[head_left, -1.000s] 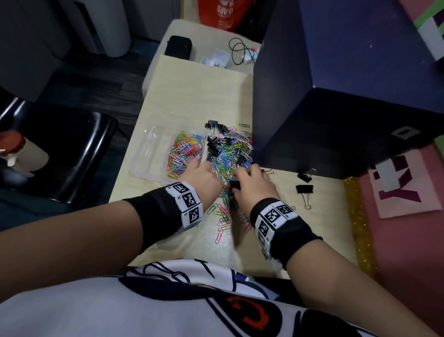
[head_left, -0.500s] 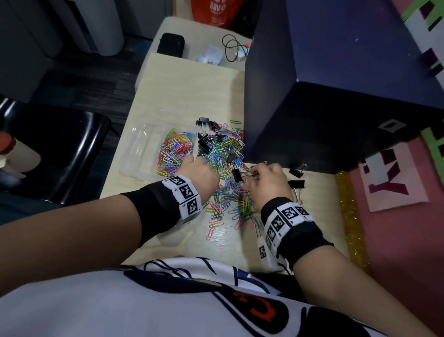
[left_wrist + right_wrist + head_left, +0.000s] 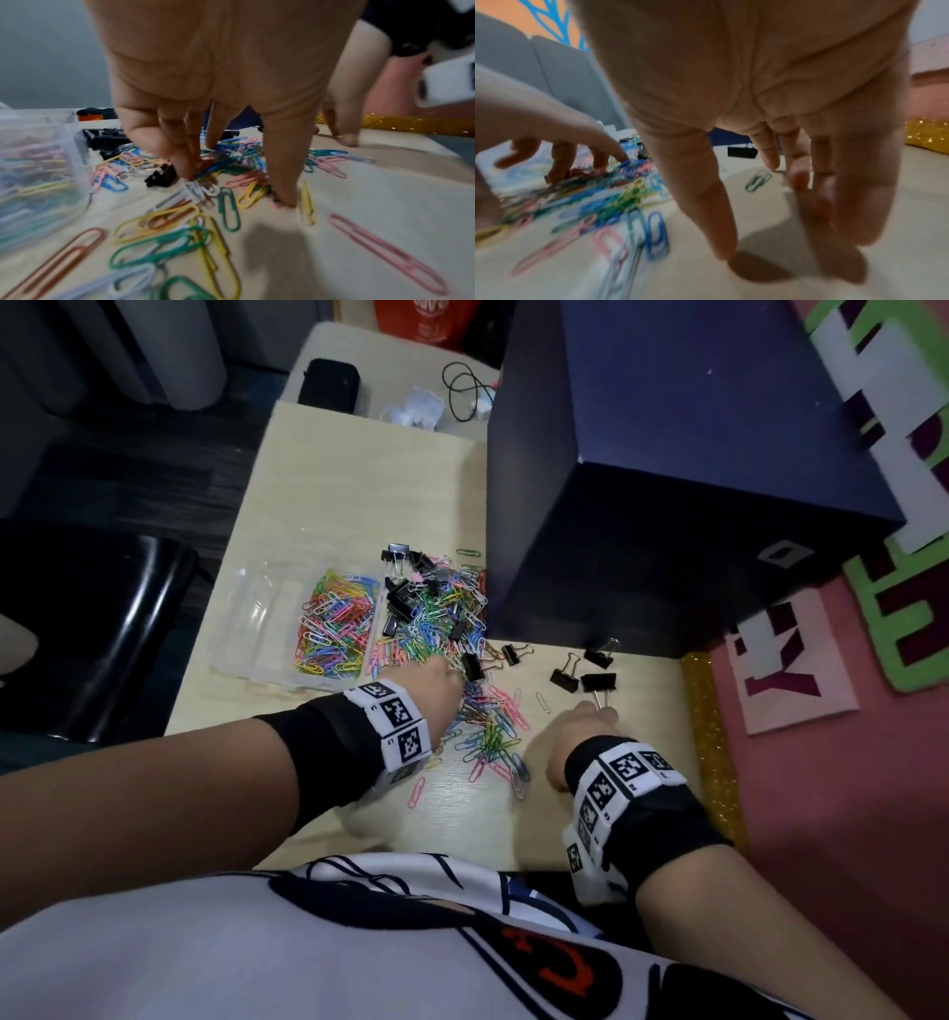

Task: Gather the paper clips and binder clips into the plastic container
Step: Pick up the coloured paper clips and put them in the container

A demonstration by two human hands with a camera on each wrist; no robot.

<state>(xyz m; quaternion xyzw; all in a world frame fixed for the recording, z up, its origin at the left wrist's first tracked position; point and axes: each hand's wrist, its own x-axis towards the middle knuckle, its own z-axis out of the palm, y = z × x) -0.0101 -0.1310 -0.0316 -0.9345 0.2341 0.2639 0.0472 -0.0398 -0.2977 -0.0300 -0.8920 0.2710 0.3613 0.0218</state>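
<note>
A clear plastic container (image 3: pixel 257 618) at the table's left holds several coloured paper clips (image 3: pixel 334 624). Right of it lies a mixed pile of paper clips and black binder clips (image 3: pixel 441 608), trailing toward me. My left hand (image 3: pixel 445 674) rests on the pile's near edge, its straight, spread fingers (image 3: pixel 282 172) touching paper clips (image 3: pixel 226 194). My right hand (image 3: pixel 590 713) hovers just below three loose binder clips (image 3: pixel 598 683). Its fingers (image 3: pixel 834 203) point down at the bare table, away from the thumb, and hold nothing. One binder clip (image 3: pixel 741 152) lies beyond them.
A large dark blue box (image 3: pixel 667 480) stands on the table's back right, against the pile. A gold glitter strip (image 3: pixel 711 737) runs along the table's right edge. A black chair (image 3: pixel 92 634) sits to the left. A black pouch (image 3: pixel 328 387) and cable lie further back.
My right hand has left the pile and moved right, to the loose binder clips. My left hand has stayed on the pile's near edge.
</note>
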